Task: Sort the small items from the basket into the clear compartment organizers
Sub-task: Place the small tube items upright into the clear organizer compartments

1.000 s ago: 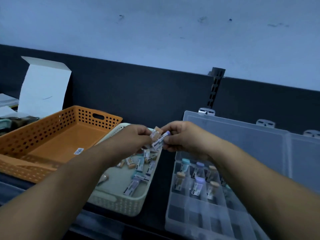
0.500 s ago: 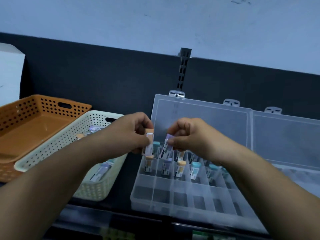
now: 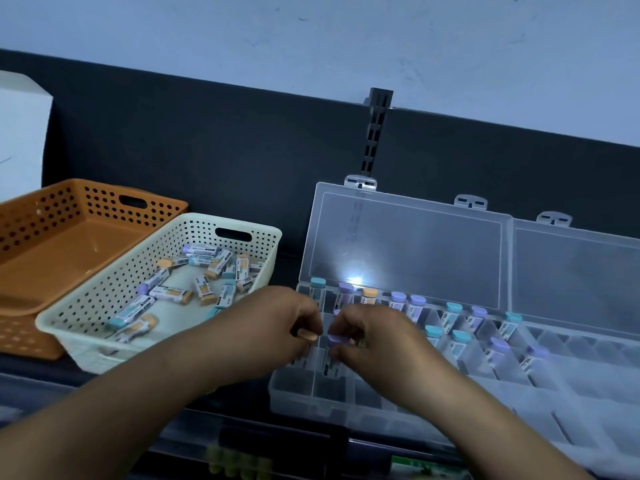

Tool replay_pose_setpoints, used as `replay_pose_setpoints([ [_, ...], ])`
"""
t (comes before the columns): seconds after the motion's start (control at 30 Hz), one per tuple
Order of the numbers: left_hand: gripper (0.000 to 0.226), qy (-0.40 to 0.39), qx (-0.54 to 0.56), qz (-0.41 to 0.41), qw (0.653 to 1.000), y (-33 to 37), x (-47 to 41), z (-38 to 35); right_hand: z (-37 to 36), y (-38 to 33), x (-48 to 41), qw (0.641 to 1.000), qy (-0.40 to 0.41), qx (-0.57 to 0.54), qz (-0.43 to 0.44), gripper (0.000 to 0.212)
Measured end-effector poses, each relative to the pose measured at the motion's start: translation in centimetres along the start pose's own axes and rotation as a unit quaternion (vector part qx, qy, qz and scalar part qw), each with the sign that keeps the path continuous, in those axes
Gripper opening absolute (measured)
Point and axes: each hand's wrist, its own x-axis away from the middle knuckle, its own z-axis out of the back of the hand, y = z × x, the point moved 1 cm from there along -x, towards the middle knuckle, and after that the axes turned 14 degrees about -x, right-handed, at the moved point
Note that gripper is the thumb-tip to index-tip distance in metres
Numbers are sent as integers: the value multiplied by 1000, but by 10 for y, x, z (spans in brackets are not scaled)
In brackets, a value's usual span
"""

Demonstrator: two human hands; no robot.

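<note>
In the head view, the left grip (image 3: 277,327) is pinching an orange-capped tube (image 3: 307,336) and the right grip (image 3: 374,337) is pinching a purple-capped tube (image 3: 337,339). Both are hanging over the near-left cells of the clear organizer (image 3: 294,393). The purple one seems to be going upright into a cell; the orange one's body is hiding behind the fingers.

Each tube is probably best going straight down, cap up, between the divider walls, with the pinch loosening only once the base is resting on the floor of its cell.

The standing tubes (image 3: 398,301) in the back 2 rows are sitting just beside the knuckles, so a wide wrist swing is risking a knock. The open lid (image 3: 405,251) is throwing glare behind them. To the left, the cream basket (image 3: 104,355) is holding many loose tubes on their sides, with an orange basket (image 3: 52,209) beside it. A second organizer (image 3: 588,375) is lying on the right.
</note>
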Motion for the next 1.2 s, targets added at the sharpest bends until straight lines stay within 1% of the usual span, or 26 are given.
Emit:
replay_pose_setpoints([
  [0.1,10,3,-55,-17,998,-2,-2,-6,-8,6,3,1000,4,16,19,10],
  [0.2,7,3,-114,-34,993,-4,-4,-12,-12,8,6,999,8,32,42,9],
  [0.33,4,13,-149,-46,988,-4,-5,-14,-12,11,8,998,4,51,46,10],
  [0.4,4,12,-153,-49,987,-3,-4,-14,-12,13,8,998,4,53,36,14],
  [0.57,6,6,-153,-47,987,-2,-4,-12,-14,12,7,998,4,62,26,15],
  [0.7,9,3,-149,-42,988,-3,-4,-13,-11,9,7,999,-12,45,-4,19],
  [0.77,14,5,-143,-40,989,-3,-4,-12,-6,6,7,999,-16,41,-6,20],
  [0.87,30,22,-127,-37,991,-7,-1,-1,5,-7,3,999,-13,32,-2,23],
  [0.93,37,51,-109,-23,992,-15,5,13,10,-20,-3,999,-7,30,16,22],
  [1.0,44,83,-95,12,992,-33,13,28,11,-35,-14,999,-7,32,39,22],
  [1.1,57,121,-118,80,982,-71,25,47,1,-55,-41,995,-32,54,81,43],
  [1.2,66,118,-165,142,969,-111,37,58,-21,-73,-78,984,-81,93,125,56],
])
